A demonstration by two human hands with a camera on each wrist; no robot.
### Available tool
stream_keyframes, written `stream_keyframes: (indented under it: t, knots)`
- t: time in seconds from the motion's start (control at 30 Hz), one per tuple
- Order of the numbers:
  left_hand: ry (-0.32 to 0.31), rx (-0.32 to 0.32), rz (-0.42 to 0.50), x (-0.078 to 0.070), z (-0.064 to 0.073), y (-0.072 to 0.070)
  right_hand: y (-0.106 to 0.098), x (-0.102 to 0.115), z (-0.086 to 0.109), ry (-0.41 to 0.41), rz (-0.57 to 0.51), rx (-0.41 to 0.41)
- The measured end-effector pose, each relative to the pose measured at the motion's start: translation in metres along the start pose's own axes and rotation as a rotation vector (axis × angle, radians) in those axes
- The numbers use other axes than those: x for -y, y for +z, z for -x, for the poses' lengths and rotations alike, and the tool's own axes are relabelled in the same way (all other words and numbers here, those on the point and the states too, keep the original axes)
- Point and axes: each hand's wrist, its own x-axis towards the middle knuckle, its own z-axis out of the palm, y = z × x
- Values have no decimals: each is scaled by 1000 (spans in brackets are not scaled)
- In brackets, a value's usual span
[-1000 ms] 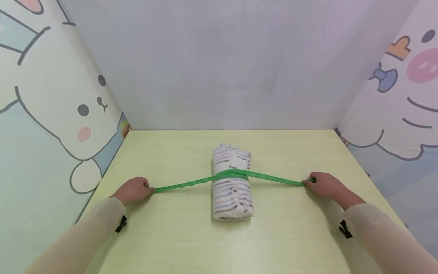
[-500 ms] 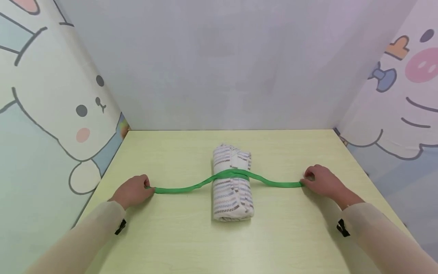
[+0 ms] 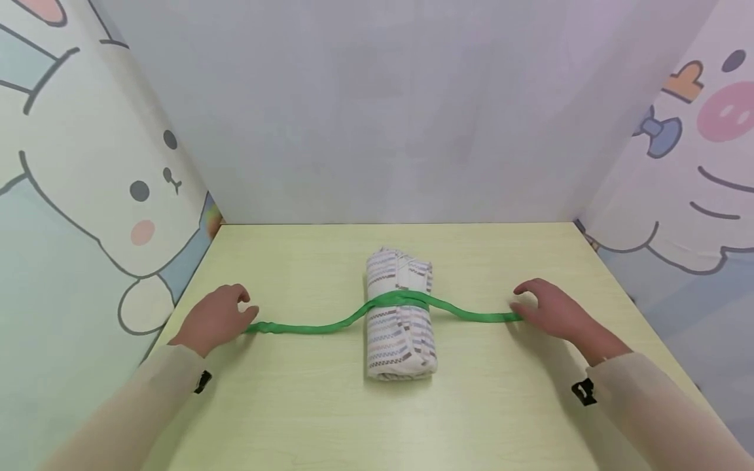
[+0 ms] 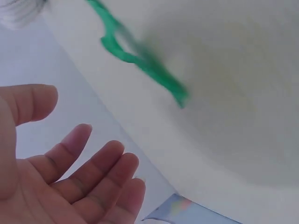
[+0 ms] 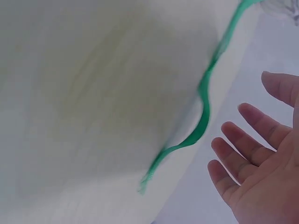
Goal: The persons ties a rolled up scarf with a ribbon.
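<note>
A rolled cloth bundle point(image 3: 400, 340), white with rows of coloured dashes, lies lengthwise in the middle of the table. Around its middle goes a green ribbon point(image 3: 402, 298), whose two tails stretch out left and right across the tabletop. My left hand point(image 3: 216, 319) hovers beside the left tail, thumb and fingers apart; in the left wrist view that ribbon tail point(image 4: 159, 77) lies free of the fingers point(image 4: 100, 163). By the right tail is my right hand point(image 3: 554, 313), fingers parted, and the right wrist view shows the ribbon point(image 5: 204, 107) apart from the hand point(image 5: 261, 163).
The pale yellow wooden table point(image 3: 318, 412) ends against a plain grey wall point(image 3: 389, 118) at the back. Side panels printed with a cartoon rabbit point(image 3: 112, 163) and a cartoon pig point(image 3: 695, 163) stand at its left and right.
Both hands have let go of the ribbon ends, fingers spreading. The tails, held taut a second ago, have slackened into curves on the table. The cloth bundle has stayed put.
</note>
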Motion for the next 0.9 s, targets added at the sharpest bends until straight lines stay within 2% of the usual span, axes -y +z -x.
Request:
stream_keyframes:
  t: [0.1,0.23,0.47,0.63,0.8,0.9]
  knots:
    - [27,-48,43,-15,-1,1,-1,8,2,-2,-41,-23]
    - [51,-92,145,-38,-2,13,5,21,0,-28,-91,-37]
    - [77,-100,339,-72,4,38,28,47,-2,-65,-169,-42]
    - [52,-87,555,-93,15,52,46,64,-2,-83,-232,-45]
    - [35,-94,731,-111,28,69,61,78,0,-75,-297,-67]
    - [-6,-76,896,-120,33,83,66,86,3,-73,-322,-88]
